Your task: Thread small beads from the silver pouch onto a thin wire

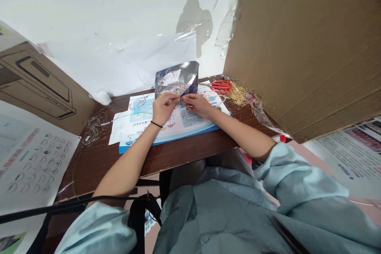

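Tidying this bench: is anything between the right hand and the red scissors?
Nothing visible blocks it: only the flat printed leaflet lies between the right hand and the red scissors, the foil sheet beside that path.

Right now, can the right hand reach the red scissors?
Probably yes: the right hand is close to the red scissors, with only the printed board between them, nothing standing in the way. But its fingers pinch the foil sheet, so it would likely release first.
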The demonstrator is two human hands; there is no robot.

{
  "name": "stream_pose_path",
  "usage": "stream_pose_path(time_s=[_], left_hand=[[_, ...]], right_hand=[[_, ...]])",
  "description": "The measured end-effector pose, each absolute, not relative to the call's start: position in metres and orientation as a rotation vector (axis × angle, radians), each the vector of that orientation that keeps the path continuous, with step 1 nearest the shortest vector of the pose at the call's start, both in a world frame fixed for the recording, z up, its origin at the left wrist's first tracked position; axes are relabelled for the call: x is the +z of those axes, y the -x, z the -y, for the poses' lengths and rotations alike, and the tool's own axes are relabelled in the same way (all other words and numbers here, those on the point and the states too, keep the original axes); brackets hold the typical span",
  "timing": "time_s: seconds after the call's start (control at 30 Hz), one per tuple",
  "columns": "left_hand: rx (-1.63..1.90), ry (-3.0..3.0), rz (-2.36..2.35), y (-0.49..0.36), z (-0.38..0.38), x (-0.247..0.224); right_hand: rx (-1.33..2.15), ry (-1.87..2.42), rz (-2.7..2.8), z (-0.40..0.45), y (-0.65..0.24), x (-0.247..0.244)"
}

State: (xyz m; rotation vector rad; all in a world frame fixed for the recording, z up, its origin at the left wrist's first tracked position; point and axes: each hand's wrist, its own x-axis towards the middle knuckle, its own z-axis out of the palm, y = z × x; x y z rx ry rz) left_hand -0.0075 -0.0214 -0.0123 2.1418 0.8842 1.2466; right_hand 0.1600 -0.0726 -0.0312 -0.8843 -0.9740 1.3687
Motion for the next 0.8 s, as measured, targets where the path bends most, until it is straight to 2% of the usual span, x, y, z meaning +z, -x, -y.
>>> stream_pose_path(time_s=[0.17, 0.33, 0.43, 0.6, 0.7, 0.8], left_hand=[[1.326, -2.227, -1.204, 0.017, 0.009, -0.002], [1.101, -2.271, -1.281, 0.001, -0.013, 0.002], [1.044, -2.061, -1.315, -0.025, -0.031, 0.006], [0.992, -1.523, -1.103, -0.048, -0.058, 0.015], [0.917, -1.810, -1.188, -0.038, -0.063, 0.015], [0.678, -2.257, -1.301, -0.023, -0.061, 0.008]], right_hand=[[1.338, 0.928, 0.961, 0.073, -0.161, -0.032], [1.322, 0.940, 0.958, 0.069, -0.158, -0.034], [1.325, 0.942, 0.955, 0.068, -0.158, -0.035], [1.347, 0.969, 0.919, 0.066, -0.160, -0.035], [1.364, 0.976, 0.918, 0.065, -0.160, -0.035], [1.363, 0.964, 0.945, 0.064, -0.160, -0.037]])
